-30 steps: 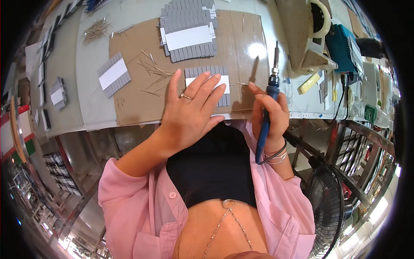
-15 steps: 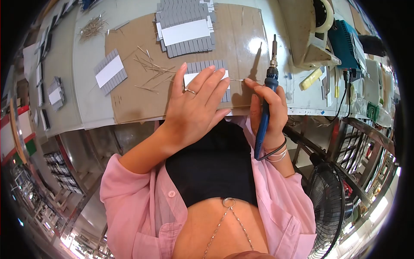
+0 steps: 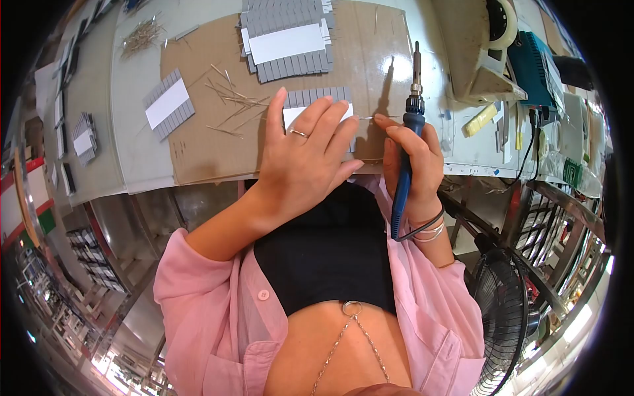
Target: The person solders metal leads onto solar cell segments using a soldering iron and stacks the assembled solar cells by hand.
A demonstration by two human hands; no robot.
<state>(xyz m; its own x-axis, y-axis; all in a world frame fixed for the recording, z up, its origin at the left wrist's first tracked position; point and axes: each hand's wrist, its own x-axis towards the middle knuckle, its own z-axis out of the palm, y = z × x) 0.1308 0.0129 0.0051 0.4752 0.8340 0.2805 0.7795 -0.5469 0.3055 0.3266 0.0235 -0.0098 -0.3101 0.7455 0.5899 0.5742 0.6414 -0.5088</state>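
Note:
My left hand [image 3: 302, 148] lies with its fingers stretched over a grey slatted piece with a white centre strip [image 3: 297, 117], covering much of it. In my right hand [image 3: 417, 162] is a blue-handled soldering iron [image 3: 406, 155], its metal tip pointing away from me. The index finger of that hand reaches a thin metal pin [image 3: 368, 118] at the right edge of the slatted piece. Beyond my left hand stands a stack of similar grey and white pieces [image 3: 287, 43]. Loose thin metal pins [image 3: 239, 100] are scattered left of my fingers.
Brown cardboard [image 3: 218, 155] covers the middle of the table. Another slatted piece [image 3: 168, 105] lies to the left, near a heap of pins [image 3: 141, 37]. At the right are a tape dispenser [image 3: 472, 59], a teal box [image 3: 538, 66] and cables. A black fan [image 3: 502, 310] stands below the table.
The view has shifted slightly. My right hand and the soldering iron have tilted a little, the tip moving slightly left and away. My left hand stays over the slatted piece.

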